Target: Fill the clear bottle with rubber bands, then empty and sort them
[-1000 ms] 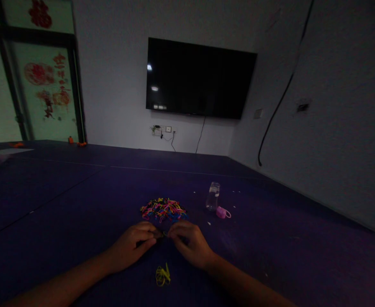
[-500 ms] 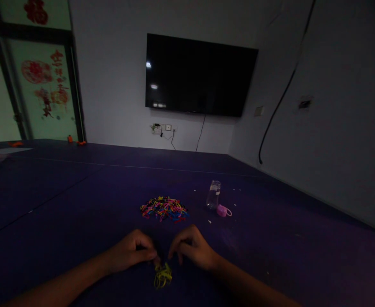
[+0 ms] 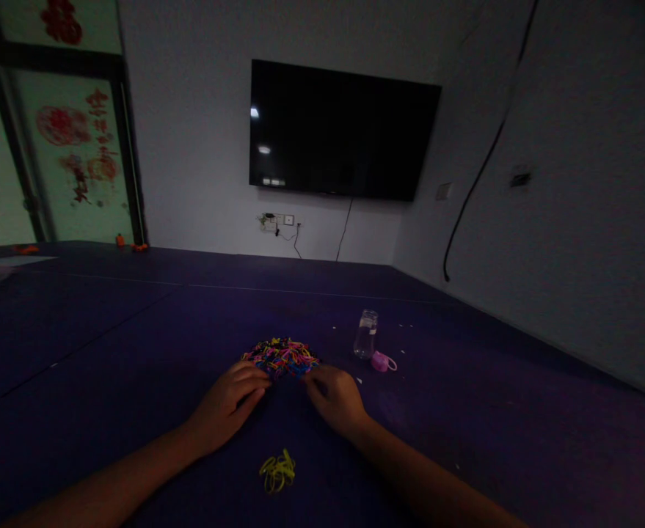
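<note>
A heap of multicoloured rubber bands [image 3: 283, 356] lies on the dark purple surface. My left hand [image 3: 231, 400] reaches its near left edge, fingers stretched forward and thumb apart. At the heap's near right edge is my right hand [image 3: 337, 396], its fingers bent and thumb apart, tips touching or almost touching the bands. I see nothing held in either hand, though the right fingertips are dim. Closer to me, between the forearms, sits a small loose cluster of yellow rubber bands [image 3: 278, 471], apart from both hands.
Right of the heap stands a clear bottle [image 3: 365, 336], uncapped, with a pink lid [image 3: 380, 361] beside it. Small white scraps are scattered nearby. A television [image 3: 344, 132] hangs on the far wall; a black cable [image 3: 473, 191] hangs at right. Orange objects [image 3: 139, 248] lie far left.
Both hands have moved forward from the yellow rubber bands to the multicoloured heap. The left fingers have let go of the yellow cluster and straightened.
</note>
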Demonstrator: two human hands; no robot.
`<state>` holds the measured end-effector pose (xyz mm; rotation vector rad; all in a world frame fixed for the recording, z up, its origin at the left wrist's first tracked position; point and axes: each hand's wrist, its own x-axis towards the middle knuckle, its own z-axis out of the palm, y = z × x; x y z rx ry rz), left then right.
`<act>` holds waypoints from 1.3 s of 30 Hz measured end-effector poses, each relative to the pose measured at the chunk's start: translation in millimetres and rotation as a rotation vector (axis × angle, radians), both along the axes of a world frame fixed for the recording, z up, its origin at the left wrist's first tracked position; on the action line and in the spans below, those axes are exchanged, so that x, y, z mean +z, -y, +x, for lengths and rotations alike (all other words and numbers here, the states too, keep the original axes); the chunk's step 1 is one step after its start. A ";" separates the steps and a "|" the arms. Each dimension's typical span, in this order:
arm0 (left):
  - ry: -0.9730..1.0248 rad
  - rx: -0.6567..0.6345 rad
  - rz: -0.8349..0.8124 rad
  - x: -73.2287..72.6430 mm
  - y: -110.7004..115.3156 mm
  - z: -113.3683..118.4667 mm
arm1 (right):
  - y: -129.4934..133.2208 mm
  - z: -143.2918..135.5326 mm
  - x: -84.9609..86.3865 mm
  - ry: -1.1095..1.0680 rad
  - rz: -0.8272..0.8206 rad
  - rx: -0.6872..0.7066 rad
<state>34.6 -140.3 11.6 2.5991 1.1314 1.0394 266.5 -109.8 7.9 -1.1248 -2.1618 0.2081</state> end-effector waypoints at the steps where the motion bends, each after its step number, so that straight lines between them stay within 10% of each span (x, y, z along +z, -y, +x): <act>1: -0.058 0.006 0.059 -2.0 -3.2 -0.9 | -4.0 0.4 0.3 0.023 0.008 -0.035; 39: -0.192 0.116 0.187 -14.2 -30.6 1.5 | -30.2 4.3 -5.6 0.171 0.002 -0.014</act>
